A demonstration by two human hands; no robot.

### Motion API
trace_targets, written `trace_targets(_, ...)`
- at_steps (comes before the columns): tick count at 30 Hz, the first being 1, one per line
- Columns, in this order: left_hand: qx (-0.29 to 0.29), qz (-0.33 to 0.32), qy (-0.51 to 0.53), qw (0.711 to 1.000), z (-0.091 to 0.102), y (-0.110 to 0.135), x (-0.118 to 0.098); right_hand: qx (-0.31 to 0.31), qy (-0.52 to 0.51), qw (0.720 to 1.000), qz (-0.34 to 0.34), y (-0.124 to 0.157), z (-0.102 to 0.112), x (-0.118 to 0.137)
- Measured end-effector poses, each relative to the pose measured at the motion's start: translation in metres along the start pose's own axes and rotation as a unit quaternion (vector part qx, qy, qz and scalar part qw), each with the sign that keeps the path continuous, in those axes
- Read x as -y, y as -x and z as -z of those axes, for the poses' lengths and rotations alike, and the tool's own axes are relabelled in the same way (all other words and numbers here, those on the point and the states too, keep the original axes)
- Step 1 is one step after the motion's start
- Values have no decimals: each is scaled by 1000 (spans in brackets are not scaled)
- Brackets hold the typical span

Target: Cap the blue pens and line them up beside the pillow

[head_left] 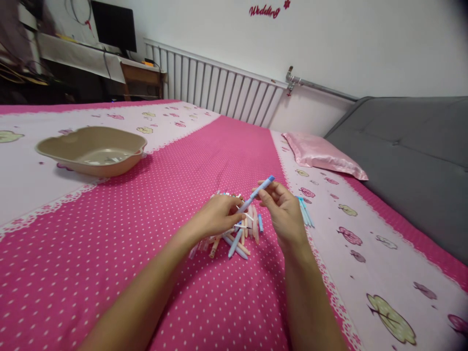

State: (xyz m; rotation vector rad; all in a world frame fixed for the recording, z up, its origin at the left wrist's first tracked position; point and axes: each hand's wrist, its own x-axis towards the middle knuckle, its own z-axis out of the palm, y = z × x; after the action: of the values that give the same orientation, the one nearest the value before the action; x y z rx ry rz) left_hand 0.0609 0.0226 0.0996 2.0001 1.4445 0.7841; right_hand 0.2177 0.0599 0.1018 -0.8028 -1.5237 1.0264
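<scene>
1. Nearest the camera, two bare forearms (146, 282) are extended over the pink polka-dot bedspread (226, 312), from 7 and 5 o'clock.
2. A pale-blue pen (255, 194) with a darker blue end is held up over a jumbled pile of pens (237, 246). Its long axis is slanted from between 7 and 8 o'clock to between 1 and 2, the darker end pointed away.
3. With the pen taken as the clock's centre, the left hand (219, 214) is found at 8 o'clock and the right hand (283, 209) at 4; neither is nearer, since the pen is touched by both.
4. The pen's upper half is pinched between right thumb and fingers, its lower end between left thumb and fingers. Both grips are narrowed to the barrel; how firmly the left is pressed cannot be told.
5. A short blue piece (260, 223) is seen at 6 o'clock. Turquoise pens (306, 212) are grouped at 4, beyond the right hand; a beige plastic basin (91, 168) is set between 9 and 10.
6. "Wedding" is spelled by a red wall sign (265, 11) at 12 o'clock; no brand can be read on the pens.
</scene>
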Motion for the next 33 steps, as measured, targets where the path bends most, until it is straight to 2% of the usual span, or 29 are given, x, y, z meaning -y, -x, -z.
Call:
trace_targets(11,-14,-3,-1,1000,0,0,2,-1,1,1000,-3,0,1,0)
trace_targets(24,0,5,3,1000,2,1,-1,17,1,1000,-6,0,-2,0)
trace_targets(33,14,-9,63,998,2,2,-2,39,-47,995,-73,2,-3,5)
